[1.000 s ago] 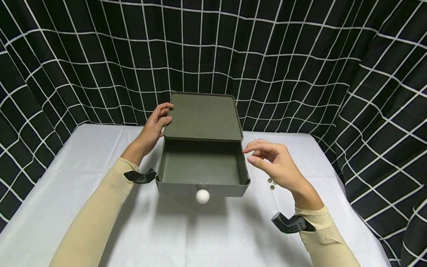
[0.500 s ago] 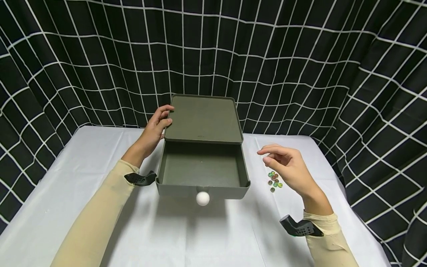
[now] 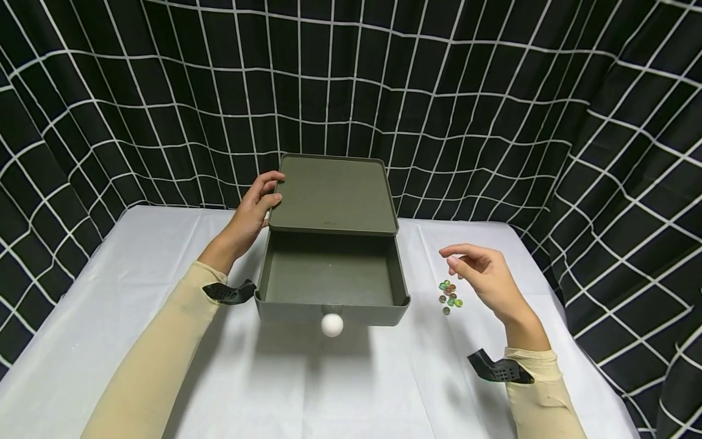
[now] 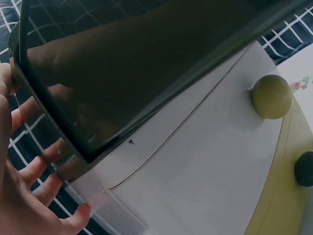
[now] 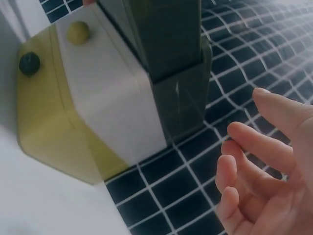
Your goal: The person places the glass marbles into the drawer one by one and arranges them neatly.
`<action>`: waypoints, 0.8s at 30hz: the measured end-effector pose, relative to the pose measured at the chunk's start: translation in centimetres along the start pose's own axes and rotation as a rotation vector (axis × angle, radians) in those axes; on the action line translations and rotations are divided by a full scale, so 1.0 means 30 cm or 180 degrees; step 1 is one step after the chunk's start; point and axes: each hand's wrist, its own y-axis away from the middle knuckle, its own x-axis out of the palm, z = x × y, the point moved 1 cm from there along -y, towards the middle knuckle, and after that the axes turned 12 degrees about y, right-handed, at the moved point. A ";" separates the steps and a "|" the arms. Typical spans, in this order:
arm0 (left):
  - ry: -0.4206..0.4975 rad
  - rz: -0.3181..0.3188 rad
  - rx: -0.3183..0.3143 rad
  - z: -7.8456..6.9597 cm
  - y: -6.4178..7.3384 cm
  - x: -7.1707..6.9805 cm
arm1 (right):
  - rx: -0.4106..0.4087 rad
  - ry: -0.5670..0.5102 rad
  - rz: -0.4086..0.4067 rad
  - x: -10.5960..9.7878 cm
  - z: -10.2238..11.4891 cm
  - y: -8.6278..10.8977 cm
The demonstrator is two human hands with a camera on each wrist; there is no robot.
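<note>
In the head view, a small drawer unit [image 3: 334, 192] stands mid-table, its dark olive top drawer [image 3: 331, 277] pulled out and bare inside. A white round knob [image 3: 331, 325] sits on that drawer's front. My left hand [image 3: 253, 204] rests against the unit's left side, fingertips at the top edge; in the left wrist view its fingers spread along the side wall. To the right, my right hand [image 3: 485, 274] hovers with loosely bent fingers and nothing visible in them. Several colourful glass marbles [image 3: 450, 294] lie just left of and below its fingertips.
The wrist views show a white drawer with a yellow-green knob [image 4: 272, 97] and below it a yellow drawer with a dark knob [image 5: 29, 64]. White cloth [image 3: 351, 390] covers the table. A black curtain [image 3: 351, 73] with white grid lines surrounds the back and sides.
My right hand has drawn away from the drawer's right edge, moving right and slightly down, so more marbles show. The left hand and the drawer have stayed put.
</note>
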 end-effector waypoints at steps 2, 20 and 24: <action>-0.0014 0.0003 -0.0004 0.001 -0.001 -0.001 | 0.0045 0.0039 -0.0017 -0.004 -0.020 0.004; -0.0004 0.0012 0.0022 -0.004 0.002 -0.001 | 0.0470 0.0122 -0.0040 -0.026 -0.188 0.002; -0.0014 0.0016 0.0017 0.000 0.000 -0.004 | 0.0743 0.0309 -0.0041 -0.026 -0.245 0.005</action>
